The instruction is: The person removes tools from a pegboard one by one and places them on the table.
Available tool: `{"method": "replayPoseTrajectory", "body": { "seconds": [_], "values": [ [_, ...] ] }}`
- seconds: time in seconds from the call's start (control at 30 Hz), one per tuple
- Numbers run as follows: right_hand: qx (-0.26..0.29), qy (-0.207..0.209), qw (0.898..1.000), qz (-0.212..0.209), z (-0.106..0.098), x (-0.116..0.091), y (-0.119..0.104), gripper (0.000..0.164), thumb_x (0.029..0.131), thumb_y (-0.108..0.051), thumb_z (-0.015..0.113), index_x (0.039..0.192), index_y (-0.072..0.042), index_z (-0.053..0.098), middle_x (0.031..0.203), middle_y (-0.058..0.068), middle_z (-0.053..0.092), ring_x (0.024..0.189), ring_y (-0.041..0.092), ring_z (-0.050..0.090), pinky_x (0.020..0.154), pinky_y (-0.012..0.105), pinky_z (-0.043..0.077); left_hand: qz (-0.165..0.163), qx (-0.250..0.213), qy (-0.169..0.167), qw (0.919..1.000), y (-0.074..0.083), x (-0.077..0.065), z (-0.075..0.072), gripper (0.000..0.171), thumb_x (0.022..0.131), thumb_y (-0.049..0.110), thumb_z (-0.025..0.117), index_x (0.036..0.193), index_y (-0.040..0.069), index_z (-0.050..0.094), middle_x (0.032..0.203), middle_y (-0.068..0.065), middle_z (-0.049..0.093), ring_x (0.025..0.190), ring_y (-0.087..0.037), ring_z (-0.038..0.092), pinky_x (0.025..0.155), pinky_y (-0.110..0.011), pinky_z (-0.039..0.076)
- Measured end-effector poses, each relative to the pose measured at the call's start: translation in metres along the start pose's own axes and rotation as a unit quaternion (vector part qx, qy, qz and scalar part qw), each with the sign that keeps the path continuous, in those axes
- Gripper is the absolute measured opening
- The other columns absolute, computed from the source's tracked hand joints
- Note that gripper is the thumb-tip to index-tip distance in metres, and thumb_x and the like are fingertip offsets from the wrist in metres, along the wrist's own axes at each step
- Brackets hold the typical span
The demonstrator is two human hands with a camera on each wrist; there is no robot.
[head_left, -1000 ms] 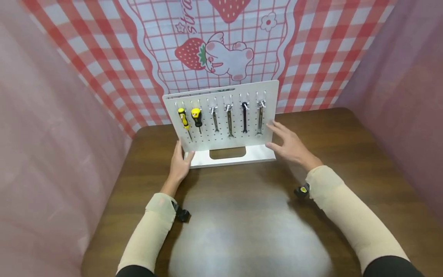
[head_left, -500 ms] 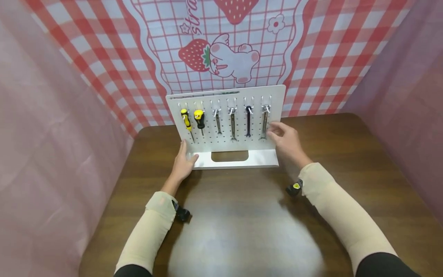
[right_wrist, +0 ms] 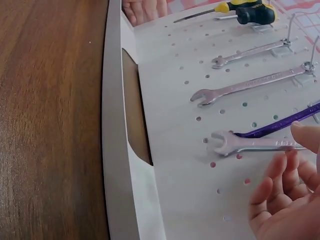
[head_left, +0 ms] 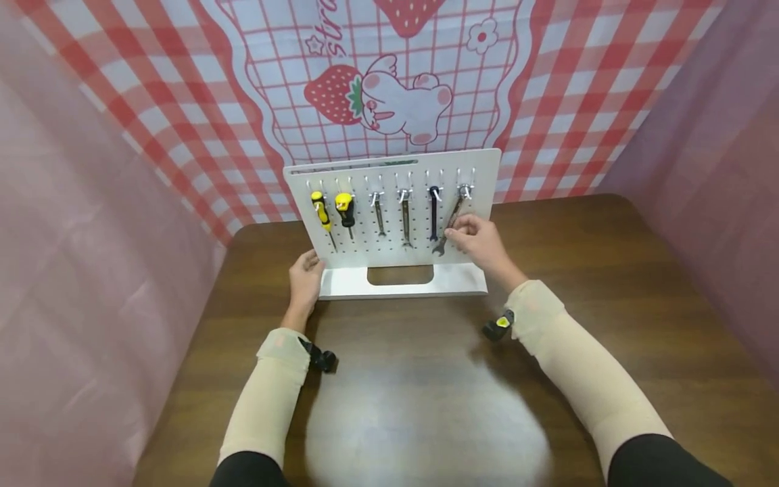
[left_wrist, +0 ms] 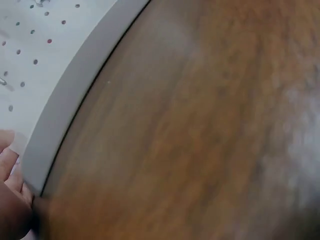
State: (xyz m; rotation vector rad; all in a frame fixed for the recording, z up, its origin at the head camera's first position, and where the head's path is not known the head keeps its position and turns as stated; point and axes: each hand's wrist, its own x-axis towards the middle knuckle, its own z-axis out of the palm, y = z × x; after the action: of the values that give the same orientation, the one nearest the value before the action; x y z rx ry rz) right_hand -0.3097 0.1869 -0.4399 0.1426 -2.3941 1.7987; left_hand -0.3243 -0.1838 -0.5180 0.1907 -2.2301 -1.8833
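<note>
Silver metal slants near the pegboard's right edge: the rightmost wrench (right_wrist: 255, 144) hangs with its ring end at its hook, and its forked end has swung toward the board's left, low down, just beside the dark wrench (head_left: 434, 215). Half a second ago we see it hanging nearly straight. From this we judge that the right hand (head_left: 481, 245) is now moving the tool, though it is not yet off its hook. That hand pinches the wrench's shaft, thumb on one side and bent fingers on the other.

Toward the pegboard's left edge, we find a longer wrench (head_left: 406, 223), a shorter wrench (head_left: 380, 215), a stubby screwdriver (head_left: 345, 210) and a slim screwdriver (head_left: 322, 211), each on its own hook. The left hand (head_left: 304, 279) is at the lower left corner of the white pegboard (head_left: 365, 251). Its thumb no longer lies across the front as it did, and its fingers are bent; we cannot tell whether it grips the edge.

The board stands toward the far edge of the wooden tabletop (head_left: 420, 392). Behind it we see a red-and-white checked cloth (head_left: 566, 74).
</note>
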Motion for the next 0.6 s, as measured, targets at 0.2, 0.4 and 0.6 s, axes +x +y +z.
{"method": "replayPoseTrajectory", "body": {
  "seconds": [0.2, 0.4, 0.6],
  "values": [
    [-0.021, 0.007, 1.000, -0.003, -0.003, -0.007, -0.001, 0.022, 0.095, -0.015, 0.071, 0.096, 0.006, 0.066, 0.086, 0.007, 0.065, 0.074, 0.013, 0.058, 0.065, 0.023, 0.051, -0.006, 0.015, 0.029, 0.9994, -0.002, -0.002, 0.007, 0.029, 0.099, 0.005, 0.062, 0.124, -0.011, 0.061, 0.122, -0.029, 0.063, 0.112, -0.035, 0.060, 0.097, -0.041, 0.050],
    [-0.016, 0.010, 1.000, 0.000, -0.012, -0.012, -0.009, 0.026, 0.098, -0.014, 0.067, 0.105, 0.011, 0.067, 0.107, 0.020, 0.066, 0.083, 0.008, 0.063, 0.081, 0.032, 0.058, -0.002, 0.038, 0.055, 0.9978, -0.005, 0.000, 0.008, 0.024, 0.098, 0.003, 0.063, 0.118, -0.011, 0.063, 0.116, -0.029, 0.065, 0.107, -0.034, 0.062, 0.093, -0.040, 0.050],
    [-0.015, 0.011, 1.000, 0.004, -0.020, -0.016, -0.012, 0.021, 0.097, -0.008, 0.066, 0.107, 0.011, 0.068, 0.103, 0.023, 0.068, 0.084, 0.009, 0.065, 0.080, 0.028, 0.058, -0.006, 0.092, 0.038, 0.9950, -0.005, -0.002, 0.004, 0.028, 0.099, 0.009, 0.064, 0.121, -0.008, 0.063, 0.118, -0.026, 0.066, 0.113, -0.036, 0.062, 0.098, -0.044, 0.049]
  ]
}}
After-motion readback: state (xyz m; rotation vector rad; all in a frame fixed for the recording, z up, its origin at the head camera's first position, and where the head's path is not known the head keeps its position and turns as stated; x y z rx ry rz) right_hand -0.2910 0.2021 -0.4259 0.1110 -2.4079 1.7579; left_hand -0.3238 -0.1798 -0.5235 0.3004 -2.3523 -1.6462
